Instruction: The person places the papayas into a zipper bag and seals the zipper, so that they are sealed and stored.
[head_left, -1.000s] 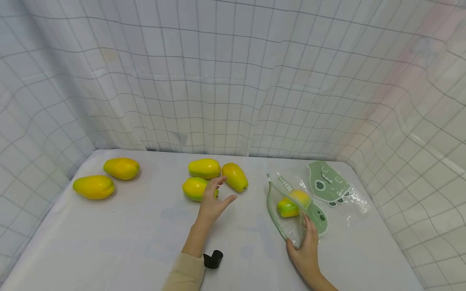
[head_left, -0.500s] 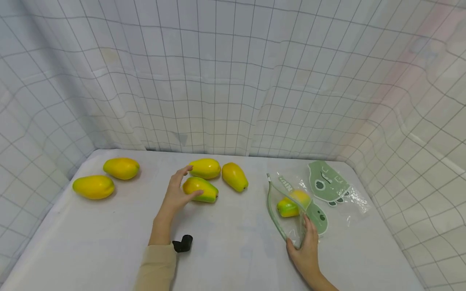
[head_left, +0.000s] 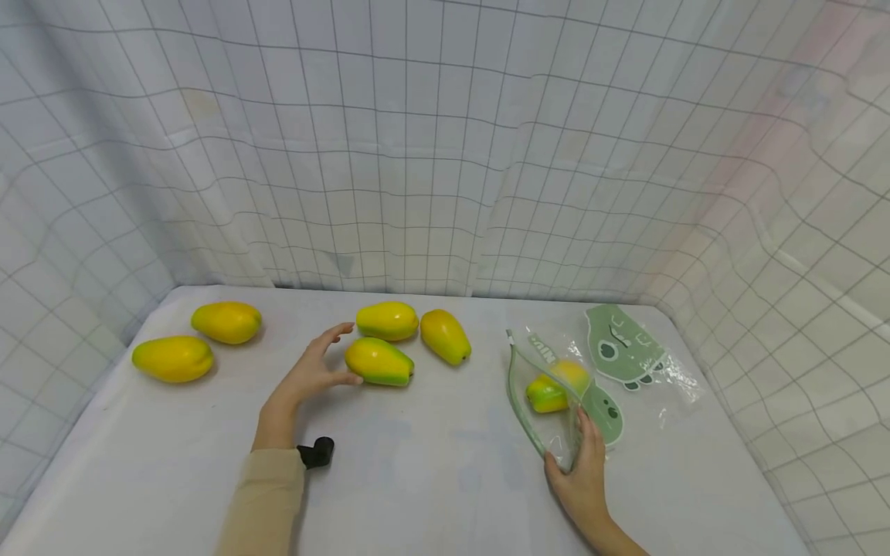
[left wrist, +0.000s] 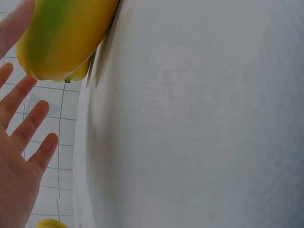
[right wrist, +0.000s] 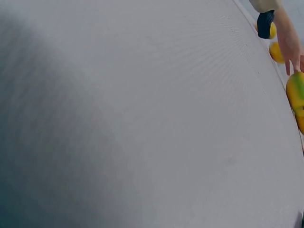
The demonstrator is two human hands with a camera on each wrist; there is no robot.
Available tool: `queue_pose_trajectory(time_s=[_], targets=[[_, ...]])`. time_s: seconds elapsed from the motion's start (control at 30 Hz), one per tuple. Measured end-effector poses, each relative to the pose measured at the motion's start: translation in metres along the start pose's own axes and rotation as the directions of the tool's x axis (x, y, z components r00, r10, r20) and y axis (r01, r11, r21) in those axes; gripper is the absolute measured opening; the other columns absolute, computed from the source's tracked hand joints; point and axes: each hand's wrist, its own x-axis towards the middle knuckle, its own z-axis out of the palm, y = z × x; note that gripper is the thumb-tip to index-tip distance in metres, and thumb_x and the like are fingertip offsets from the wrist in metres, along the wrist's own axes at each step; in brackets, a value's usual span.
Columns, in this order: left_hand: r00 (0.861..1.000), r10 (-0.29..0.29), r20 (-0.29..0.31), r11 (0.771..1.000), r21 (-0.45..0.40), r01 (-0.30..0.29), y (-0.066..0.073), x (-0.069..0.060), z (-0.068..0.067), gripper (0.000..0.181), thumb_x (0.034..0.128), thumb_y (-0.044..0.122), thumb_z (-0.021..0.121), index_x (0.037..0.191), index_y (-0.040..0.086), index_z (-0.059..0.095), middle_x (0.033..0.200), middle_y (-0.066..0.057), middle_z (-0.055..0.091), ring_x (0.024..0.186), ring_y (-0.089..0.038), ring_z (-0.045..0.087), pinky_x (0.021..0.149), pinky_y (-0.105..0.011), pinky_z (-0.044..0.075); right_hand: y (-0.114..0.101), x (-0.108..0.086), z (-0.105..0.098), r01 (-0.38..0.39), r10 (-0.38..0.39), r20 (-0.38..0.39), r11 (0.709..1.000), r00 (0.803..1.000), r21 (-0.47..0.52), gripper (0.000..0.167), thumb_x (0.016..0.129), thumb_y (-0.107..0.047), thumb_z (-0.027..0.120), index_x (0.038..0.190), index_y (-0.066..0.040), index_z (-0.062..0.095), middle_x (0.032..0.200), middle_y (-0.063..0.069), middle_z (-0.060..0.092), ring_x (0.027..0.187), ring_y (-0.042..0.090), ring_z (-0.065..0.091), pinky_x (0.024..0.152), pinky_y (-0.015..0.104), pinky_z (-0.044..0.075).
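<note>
My left hand [head_left: 306, 377] is spread at the left end of a yellow-green papaya [head_left: 381, 363] in the middle of the table. Thumb and fingers stand apart, with the thumb tip close to the fruit; in the left wrist view the papaya [left wrist: 66, 38] lies just past the stretched fingers [left wrist: 31, 124]. With thumb and fingers, my right hand [head_left: 582, 479] holds the edge of a clear zip bag [head_left: 517, 394] with a green rim and a green cartoon print. The bag's mouth gapes to the left. Inside it lies one papaya [head_left: 549, 394].
Two papayas, one behind [head_left: 387, 320] and one to the right [head_left: 446, 337], lie close to the middle one. Two more papayas [head_left: 174, 358] rest at the far left. Another clear bag with a green cartoon print [head_left: 622, 346] lies flat at the back right. Gridded curtains surround the table.
My left hand has moved left, from over the front middle papaya to its left end, uncovering it. The right hand keeps its hold on the bag.
</note>
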Motion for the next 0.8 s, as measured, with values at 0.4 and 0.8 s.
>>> queue_pose_trajectory(time_s=[0.4, 0.8], targets=[[0.994, 0.075, 0.084, 0.997, -0.040, -0.072, -0.013, 0.005, 0.002, 0.087, 0.0708, 0.020, 0.079, 0.140, 0.005, 0.029, 0.141, -0.020, 0.032, 0.125, -0.041, 0.031, 0.103, -0.058, 0.022, 0.001, 0.000, 0.001, 0.012, -0.012, -0.004, 1.000, 1.000, 0.004, 0.096, 0.052, 0.011, 0.074, 0.137, 0.007, 0.030, 0.129, 0.025, 0.038, 0.113, 0.034, 0.036, 0.103, 0.010, 0.016], [0.996, 0.024, 0.087, 0.999, -0.050, -0.020, -0.015, 0.004, 0.009, 0.085, 0.0714, 0.021, 0.079, 0.140, 0.005, 0.031, 0.140, -0.022, 0.032, 0.124, -0.043, 0.030, 0.103, -0.060, 0.020, 0.001, -0.001, 0.001, -0.030, 0.030, 0.013, 1.000, 0.999, -0.001, 0.096, 0.054, 0.008, 0.075, 0.138, 0.005, 0.029, 0.131, 0.024, 0.037, 0.117, 0.033, 0.034, 0.104, 0.010, 0.015]])
